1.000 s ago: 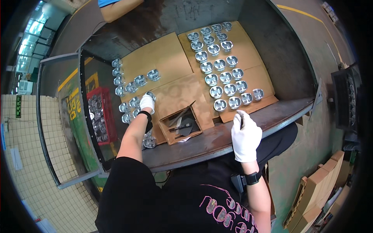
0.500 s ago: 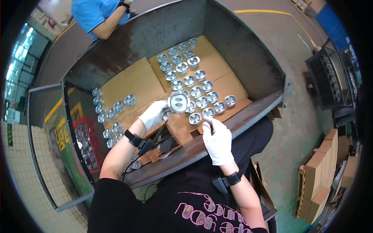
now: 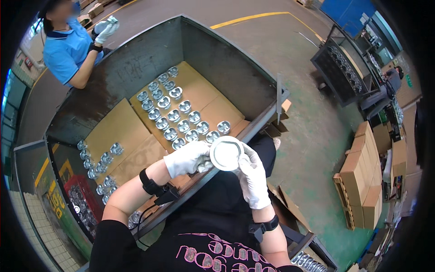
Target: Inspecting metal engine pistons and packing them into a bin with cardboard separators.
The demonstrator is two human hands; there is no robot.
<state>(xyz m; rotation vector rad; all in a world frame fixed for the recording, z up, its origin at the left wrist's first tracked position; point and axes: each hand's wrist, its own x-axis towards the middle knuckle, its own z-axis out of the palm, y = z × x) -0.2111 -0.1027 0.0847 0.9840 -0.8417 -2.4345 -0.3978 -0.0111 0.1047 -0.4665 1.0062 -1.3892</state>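
Observation:
A shiny metal piston [image 3: 226,154] is held up in front of me, its round, ringed face turned toward me and bright with glare. My left hand [image 3: 189,159], in a white glove, grips its left side. Gloved in white as well, my right hand [image 3: 254,176] has its fingers closed on the piston's right edge. Behind them, several more pistons [image 3: 183,125] stand in rows on cardboard sheets [image 3: 208,97] inside a deep metal bin [image 3: 222,59]. A smaller group of pistons [image 3: 106,158] stands at the bin's left.
The bin's near rim [image 3: 258,129] runs just beyond my hands. A red crate [image 3: 74,186] of metal parts is at the left. Across the bin stands a person in a blue shirt [image 3: 68,54]. Stacked cartons [image 3: 362,177] and a dark cart [image 3: 340,68] are at the right.
My view has swung right. The piston, earlier in my left hand alone over the bin, is now nearer the rim with its other face toward me, and my right hand has taken hold of it too.

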